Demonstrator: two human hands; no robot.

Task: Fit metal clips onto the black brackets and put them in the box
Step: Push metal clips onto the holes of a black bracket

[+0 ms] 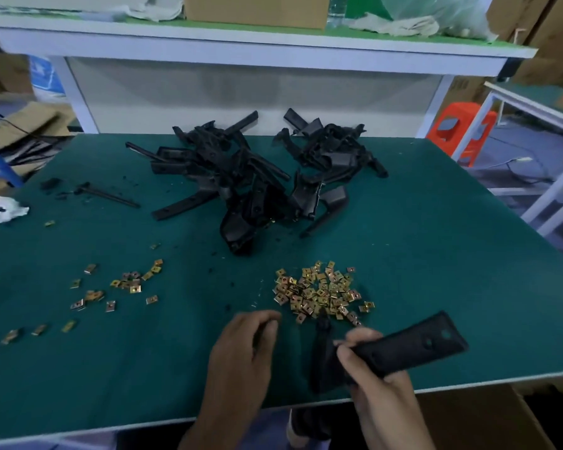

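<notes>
At the table's (111, 368) front edge, the right hand (371, 368) clamps its fingers round a bracket (410, 345). The left hand (244, 349) is curled, its contents unclear.

A green-topped table (436, 254) fills the foreground. Behind it stands a white bench (241, 50) with a green top, bearing a carton (254, 11), rags (400, 26) and a plastic bag (452, 14). More cartons (546, 37) are stacked at right, near an orange stool (465, 131) and a second white-framed table (533, 102). Flattened cardboard (23, 125) lies at left. The floor (517, 147) is bluish-grey.
</notes>
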